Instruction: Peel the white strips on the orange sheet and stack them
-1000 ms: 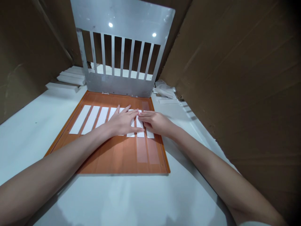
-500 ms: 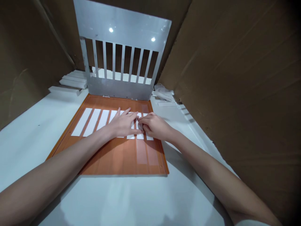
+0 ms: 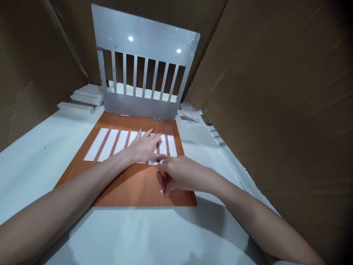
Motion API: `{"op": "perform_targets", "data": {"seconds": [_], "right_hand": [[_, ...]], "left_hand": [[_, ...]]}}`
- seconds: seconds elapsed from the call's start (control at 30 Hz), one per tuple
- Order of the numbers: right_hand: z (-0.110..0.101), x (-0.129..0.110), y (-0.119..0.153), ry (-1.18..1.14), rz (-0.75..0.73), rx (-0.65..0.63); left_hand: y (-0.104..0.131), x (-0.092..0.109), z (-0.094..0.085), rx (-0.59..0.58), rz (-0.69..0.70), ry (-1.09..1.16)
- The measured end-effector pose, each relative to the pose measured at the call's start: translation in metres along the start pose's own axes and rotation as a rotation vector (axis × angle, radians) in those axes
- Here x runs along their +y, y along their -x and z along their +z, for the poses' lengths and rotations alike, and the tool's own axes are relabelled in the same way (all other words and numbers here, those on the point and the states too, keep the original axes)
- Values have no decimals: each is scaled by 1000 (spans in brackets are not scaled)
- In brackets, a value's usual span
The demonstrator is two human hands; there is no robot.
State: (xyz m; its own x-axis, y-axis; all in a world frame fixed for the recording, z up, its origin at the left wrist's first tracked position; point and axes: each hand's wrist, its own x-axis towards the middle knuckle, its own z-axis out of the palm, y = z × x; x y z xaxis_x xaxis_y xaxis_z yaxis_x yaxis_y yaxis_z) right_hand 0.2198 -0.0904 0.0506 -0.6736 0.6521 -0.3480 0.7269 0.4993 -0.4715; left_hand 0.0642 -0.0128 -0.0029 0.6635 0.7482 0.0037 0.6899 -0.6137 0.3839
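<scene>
Shifting from the white strips [image 3: 120,141] toward the near edge of the orange board [image 3: 129,187], the right hand [image 3: 182,173] now curls beside a glinting clear film [image 3: 161,190]; I cannot tell whether it grips it. The left hand [image 3: 145,148] stays spread flat, grasping nothing, over the strips rowed across the board.

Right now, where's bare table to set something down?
Nearest: white table between the forearms, in front of the orange board. Also left of the board, short of the white blocks, and a band between board and right cardboard wall. Crowded: mid-board, with left hand, right hand and white strips; far right, pale scraps.
</scene>
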Motion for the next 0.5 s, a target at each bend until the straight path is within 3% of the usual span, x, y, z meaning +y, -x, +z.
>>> {"op": "perform_targets", "data": {"seconds": [0.27, 0.5], "right_hand": [[-18, 16, -1, -90, -65, 146], [-14, 36, -10, -734, 30, 5]], "left_hand": [[0, 1, 0, -21, -11, -5], [0, 3, -3, -15, -15, -12]]}}
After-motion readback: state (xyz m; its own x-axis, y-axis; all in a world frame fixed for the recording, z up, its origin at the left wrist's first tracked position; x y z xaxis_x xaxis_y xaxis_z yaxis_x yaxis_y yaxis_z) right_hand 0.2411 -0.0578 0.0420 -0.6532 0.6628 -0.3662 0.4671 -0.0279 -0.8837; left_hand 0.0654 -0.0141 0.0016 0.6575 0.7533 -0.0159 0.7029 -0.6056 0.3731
